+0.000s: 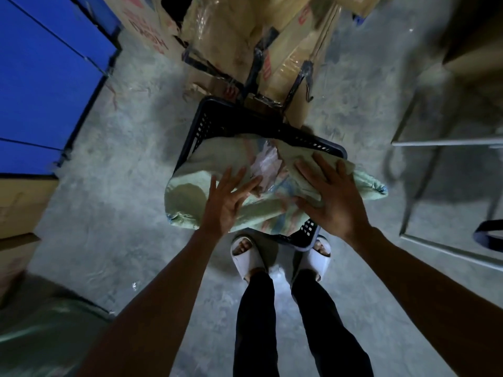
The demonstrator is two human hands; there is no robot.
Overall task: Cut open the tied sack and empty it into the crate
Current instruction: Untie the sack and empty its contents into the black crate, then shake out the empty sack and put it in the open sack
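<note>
- Head cam view from my end: pale green woven sack [196, 186] lies across the top of a dark perforated plastic crate [202, 123], overhanging the rim on both sides.
- Left hand [227, 204]: open, fingers spread, palm towards the sack. Fingertips sit at the sack's near-left part; I cannot tell if they press it or just hover.
- Right hand [333, 197]: open and flat, palm down on the sack's right half, thumb tucked against a fold of the fabric. Not pinching anything that I can see.
- Between the two hands the sack gapes, and crumpled clear/whitish plastic [265, 161] shows in the gap (contents too blurred to identify).
- Sack's bunched end [373, 185] sticks out just beyond the right hand, past the crate edge.
- Crate's far wall is visible beyond both hands; its near corner [306, 232] peeks out below the right wrist.
- Below the hands: my operator's feet in white slides [246, 257], dark trousers, standing right against the crate on the concrete floor [122, 186].
- Beyond the crate: stacked cardboard boxes [231, 36] with tape and red print.
- Far left of the left hand: blue panel [40, 77]. Right of the right hand: metal frame [441, 148].
</note>
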